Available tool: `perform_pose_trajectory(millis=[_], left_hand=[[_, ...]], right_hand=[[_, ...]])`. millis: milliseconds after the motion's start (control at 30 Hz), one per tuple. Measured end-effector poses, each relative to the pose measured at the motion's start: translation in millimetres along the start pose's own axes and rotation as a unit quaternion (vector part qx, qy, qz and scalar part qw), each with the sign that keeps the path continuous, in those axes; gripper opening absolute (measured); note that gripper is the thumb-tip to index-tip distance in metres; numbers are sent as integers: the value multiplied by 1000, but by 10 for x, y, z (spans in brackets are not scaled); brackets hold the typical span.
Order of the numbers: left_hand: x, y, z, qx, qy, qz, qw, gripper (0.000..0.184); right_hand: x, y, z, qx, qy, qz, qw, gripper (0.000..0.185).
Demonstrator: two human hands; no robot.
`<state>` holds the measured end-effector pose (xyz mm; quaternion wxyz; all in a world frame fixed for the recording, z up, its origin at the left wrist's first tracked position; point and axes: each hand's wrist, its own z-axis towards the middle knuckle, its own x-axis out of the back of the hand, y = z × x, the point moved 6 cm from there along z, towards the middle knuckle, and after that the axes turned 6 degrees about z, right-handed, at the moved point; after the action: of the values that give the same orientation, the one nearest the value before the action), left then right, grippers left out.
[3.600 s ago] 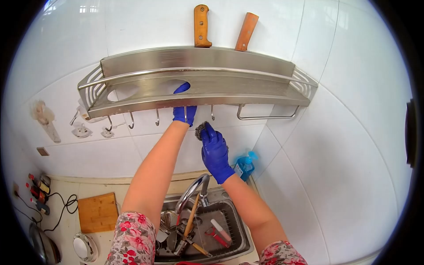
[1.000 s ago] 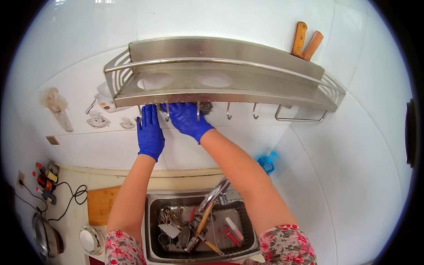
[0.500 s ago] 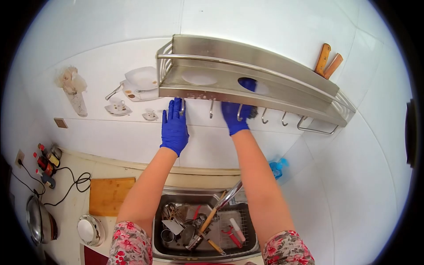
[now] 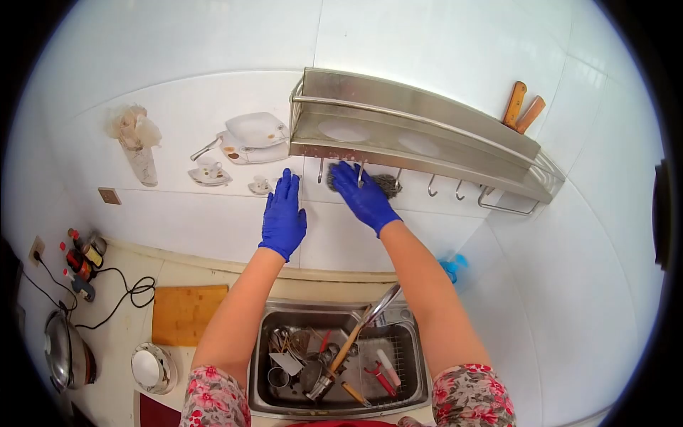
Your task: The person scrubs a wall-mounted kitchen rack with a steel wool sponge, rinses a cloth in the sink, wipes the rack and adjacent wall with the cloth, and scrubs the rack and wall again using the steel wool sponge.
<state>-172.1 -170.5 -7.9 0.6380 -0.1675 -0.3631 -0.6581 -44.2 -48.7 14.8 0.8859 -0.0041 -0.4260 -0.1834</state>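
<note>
My right hand (image 4: pixel 364 197), in a blue glove, presses a fuzzy grey scouring cloth (image 4: pixel 388 186) against the white wall tiles just under the metal shelf. Its fingers lie over the cloth and partly hide it; one of the shelf's hooks (image 4: pixel 361 175) hangs in front of them. To the left, my left hand (image 4: pixel 284 219), gloved in the same blue, rests flat on the tiles with its fingers stretched upward and nothing held. The stainless steel wall shelf (image 4: pixel 420 135) runs above my right hand and has a front rail, with several hooks along its lower edge.
Below my arms is a sink (image 4: pixel 260 384) with utensils and a wooden-handled tool in it. A cutting board (image 4: pixel 186 313), stacked bowls (image 4: pixel 151 368), bottles (image 4: pixel 80 263) and a pot (image 4: pixel 65 352) stand left. Two wooden-handled knives (image 4: pixel 523 107) rise behind the shelf's right end.
My right hand has slid left with the grey cloth, and its fingers now show below the shelf. My left hand has shifted slightly left, away from the first hook. The view has shifted slightly.
</note>
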Motion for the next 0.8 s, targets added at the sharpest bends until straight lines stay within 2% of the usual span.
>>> perform_pose_trajectory(millis=[100,133,167,233,400,467,500,533,567,600,633,700,767,800], left_hand=[[103,151,-36,-14,18,-52,998,70],[142,208,-37,-18,28,-82,996,68],[167,275,-41,-23,39,-113,993,67],[254,427,-37,-34,51,-124,990,65],[336,727,-56,-31,63,-223,972,60],[300,755,-92,-5,24,-271,962,56],[279,772,-126,21,-12,-316,948,53],[315,831,-169,9,10,-326,945,44],[310,857,-222,14,-2,-328,945,44],[382,914,-274,90,-86,-373,919,42],[354,916,-339,114,-116,-392,906,40],[303,920,-481,166,-172,-422,874,36],[426,1028,-561,79,-123,-481,865,36],[469,1106,-618,70,-124,-502,853,38]], right_hand=[[152,71,-251,-27,-19,-24,999,42],[253,-21,-297,31,4,-54,998,39],[309,-56,-340,31,6,-55,998,39],[607,-379,-365,117,45,-59,990,37],[1194,-696,-442,71,32,-13,997,38],[1365,-567,-555,16,161,69,984,38],[1398,-612,-585,8,158,73,985,38],[1381,-496,-637,-122,149,265,945,38],[1276,-393,-735,-246,133,441,853,37],[1219,-348,-786,-243,119,481,834,37],[1221,-372,-820,-254,115,484,829,37],[1205,-445,-915,-290,141,602,730,36],[1285,-602,-986,-302,141,600,727,35],[1304,-683,-1031,-311,146,622,704,34]])
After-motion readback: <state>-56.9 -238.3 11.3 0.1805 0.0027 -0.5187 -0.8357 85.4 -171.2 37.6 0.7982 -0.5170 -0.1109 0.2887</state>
